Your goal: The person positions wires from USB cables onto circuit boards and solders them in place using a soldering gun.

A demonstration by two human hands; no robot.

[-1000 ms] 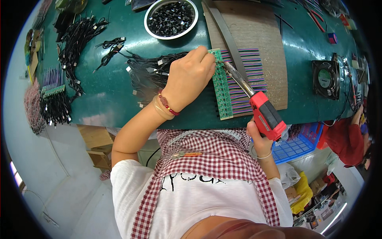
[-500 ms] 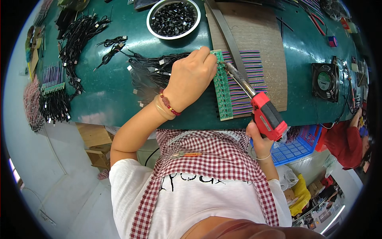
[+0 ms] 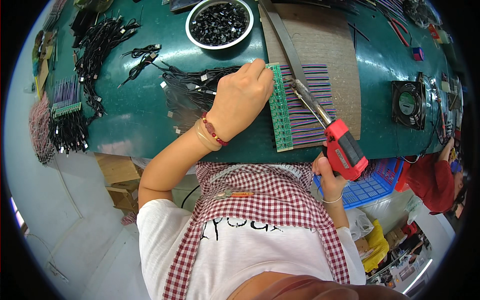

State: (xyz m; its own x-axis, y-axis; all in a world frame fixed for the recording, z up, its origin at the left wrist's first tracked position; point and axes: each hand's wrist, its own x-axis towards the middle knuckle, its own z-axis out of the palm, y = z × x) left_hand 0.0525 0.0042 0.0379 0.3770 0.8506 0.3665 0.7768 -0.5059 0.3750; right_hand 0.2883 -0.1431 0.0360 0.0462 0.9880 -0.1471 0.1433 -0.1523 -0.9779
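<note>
At the left edge of the frame, a bunch of black cables (image 3: pixel 70 131) hangs over the table's edge. Left of centre, more black cables (image 3: pixel 187 85) lie below a white-rimmed bowl (image 3: pixel 220 47) of small black parts. The left hand (image 3: pixel 244 95), in the upper centre, has its fingers curled in at the green circuit board (image 3: pixel 283 127); its fingertips are hidden, so I cannot tell what they pinch. Striped wires (image 3: pixel 317 78) run right from the board, under a metal bar (image 3: pixel 282 37). Right of centre, the right hand (image 3: pixel 331 179) wraps its fingers around a red soldering gun (image 3: pixel 345 150), its tip over the wires near the board.
</note>
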